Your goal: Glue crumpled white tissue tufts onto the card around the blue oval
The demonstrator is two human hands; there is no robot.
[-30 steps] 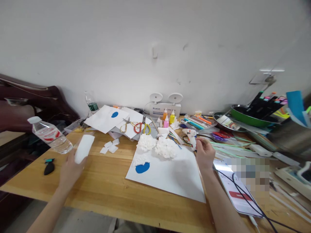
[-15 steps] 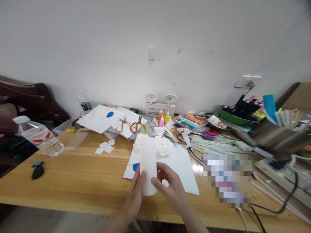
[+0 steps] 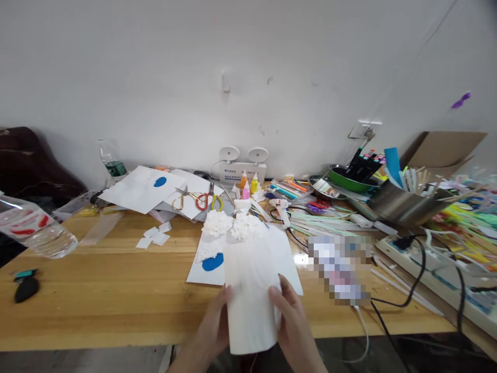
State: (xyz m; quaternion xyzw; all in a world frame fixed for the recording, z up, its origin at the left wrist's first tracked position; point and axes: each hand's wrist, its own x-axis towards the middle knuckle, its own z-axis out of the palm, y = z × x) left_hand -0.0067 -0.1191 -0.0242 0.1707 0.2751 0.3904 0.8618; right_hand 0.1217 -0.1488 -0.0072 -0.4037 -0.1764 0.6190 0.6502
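A piece of soft white paper (image 3: 250,295), like folded tissue, is held upright between both hands near the table's front edge. My left hand (image 3: 215,318) pinches its left side, thumb in front and fingers behind. On its right side, my right hand (image 3: 293,321) grips with the thumb on the front face. Behind it lies a white sheet (image 3: 289,264) carrying fluffy white clumps (image 3: 248,227) and a blue patch (image 3: 213,262). The held paper hides part of that sheet.
Small white paper squares (image 3: 154,235) lie to the left, near a water bottle (image 3: 37,228). Scissors (image 3: 202,199), paint bottles (image 3: 246,190) and a glue gun (image 3: 280,208) are at the back. A power strip (image 3: 430,272) with cables and a blurred-out object (image 3: 337,272) occupy the right.
The white paper looks wider now and has come lower and nearer to me, with my hands farther apart. The view has turned to the right.
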